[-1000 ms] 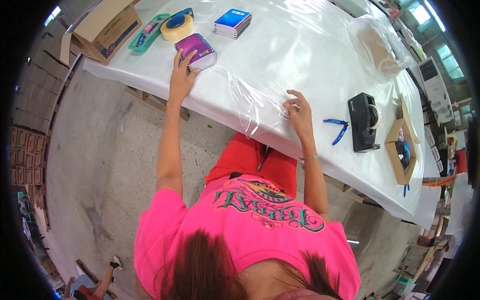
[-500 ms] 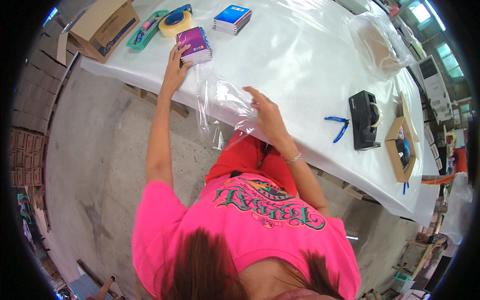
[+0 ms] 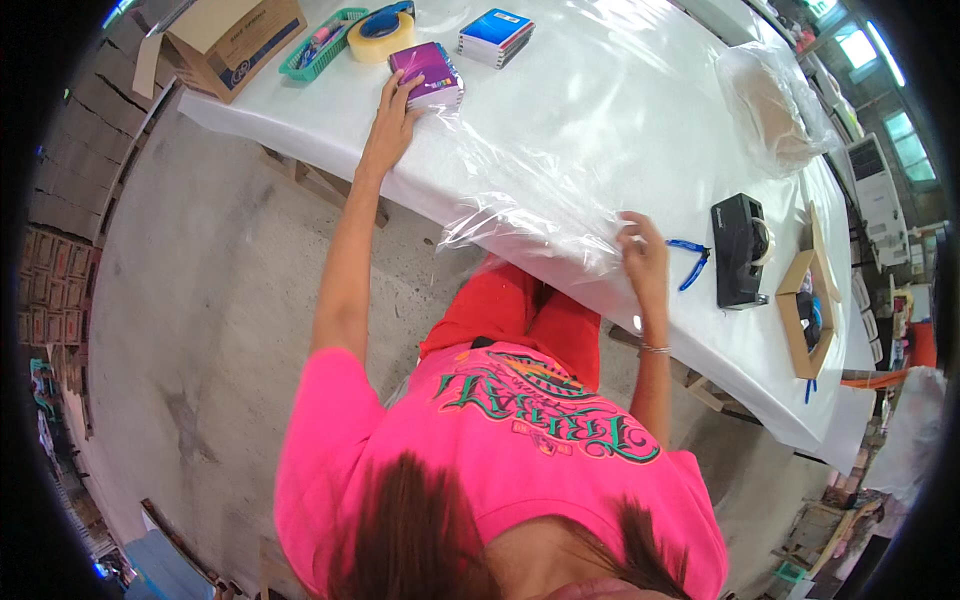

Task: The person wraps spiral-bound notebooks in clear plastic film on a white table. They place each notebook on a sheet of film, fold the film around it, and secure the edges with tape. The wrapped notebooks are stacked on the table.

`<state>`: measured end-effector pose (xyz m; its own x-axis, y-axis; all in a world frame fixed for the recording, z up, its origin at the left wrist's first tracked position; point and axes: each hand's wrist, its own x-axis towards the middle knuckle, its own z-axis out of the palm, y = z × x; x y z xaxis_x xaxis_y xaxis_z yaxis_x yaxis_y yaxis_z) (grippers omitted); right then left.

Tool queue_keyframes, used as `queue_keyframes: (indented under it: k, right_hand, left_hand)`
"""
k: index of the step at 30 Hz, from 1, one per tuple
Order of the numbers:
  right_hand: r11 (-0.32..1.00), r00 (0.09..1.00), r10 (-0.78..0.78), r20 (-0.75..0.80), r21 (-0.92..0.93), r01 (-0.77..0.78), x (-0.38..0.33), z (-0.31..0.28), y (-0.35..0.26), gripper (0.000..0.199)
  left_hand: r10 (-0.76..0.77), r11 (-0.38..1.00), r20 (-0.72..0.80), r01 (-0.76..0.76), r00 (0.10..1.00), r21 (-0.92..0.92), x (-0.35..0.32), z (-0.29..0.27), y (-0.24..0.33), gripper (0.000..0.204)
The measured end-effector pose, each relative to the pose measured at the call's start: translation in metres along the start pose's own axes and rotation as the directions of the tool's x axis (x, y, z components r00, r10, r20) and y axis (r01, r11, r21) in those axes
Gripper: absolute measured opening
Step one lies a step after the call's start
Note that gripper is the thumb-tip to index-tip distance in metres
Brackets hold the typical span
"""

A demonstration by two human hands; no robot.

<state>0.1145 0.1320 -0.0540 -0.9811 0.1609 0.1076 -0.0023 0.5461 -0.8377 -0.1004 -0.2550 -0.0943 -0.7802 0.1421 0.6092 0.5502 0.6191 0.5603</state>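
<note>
A short stack of purple spiral notebooks (image 3: pixel 428 72) sits near the table's edge, left of the middle. My left hand (image 3: pixel 396 108) grips its near left corner, fingers on the top cover. From beside the stack a sheet of clear plastic film (image 3: pixel 530 195) stretches to the right, part of it hanging past the table's edge. At its right end my right hand (image 3: pixel 643 250) is closed on the film, fingers bent. Whether the film is a flat sheet or a bag, I cannot tell. A stack of blue-covered spiral notebooks (image 3: pixel 496 38) lies farther back.
Beyond my left hand are a roll of clear tape (image 3: pixel 381 40), a green basket (image 3: pixel 322 45) and a cardboard box (image 3: pixel 235 45). To the right lie blue nippers (image 3: pixel 692 265), a black tape dispenser (image 3: pixel 738 250), an open carton (image 3: pixel 808 315) and a clear plastic bag (image 3: pixel 770 110).
My right hand has moved right, away from the notebooks, and the film now stretches out sideways. My left hand stays on the purple stack. The whole view has shifted slightly.
</note>
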Motion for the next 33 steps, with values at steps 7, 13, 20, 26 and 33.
queue_keyframes:
  k: [7, 13, 20, 26, 33]
  right_hand:
    - [0.942, 0.939, -0.328, -0.104, -0.115, 0.317, -0.085, 0.058, -0.008, 0.048]
    - [0.986, 0.995, -0.099, 0.023, 0.134, 0.095, -0.081, 0.090, -0.056, 0.047]
    - [0.997, 0.993, -0.062, -0.102, 0.047, 0.067, -0.132, 0.069, 0.005, 0.037]
    - [0.915, 0.997, 0.047, -0.060, 0.403, -0.019, -0.084, 0.045, -0.055, 0.027]
    - [0.712, 0.966, 0.121, 0.229, -0.698, 0.077, -0.034, -0.011, -0.040, 0.072]
  left_hand:
    - [-0.039, 0.999, 0.030, 0.038, 0.999, 0.036, 0.005, 0.001, 0.005, 0.056]
    - [-0.211, 0.952, 0.069, 0.189, 0.975, 0.242, 0.011, -0.008, 0.033, 0.058]
    - [-0.118, 0.973, 0.210, 0.071, 0.971, 0.220, 0.001, 0.011, 0.042, 0.062]
    - [-0.146, 0.954, 0.183, 0.090, 0.972, 0.287, 0.012, -0.002, 0.052, 0.067]
    - [0.315, 0.879, 0.322, -0.402, 0.893, 0.255, 0.018, -0.004, 0.070, 0.061]
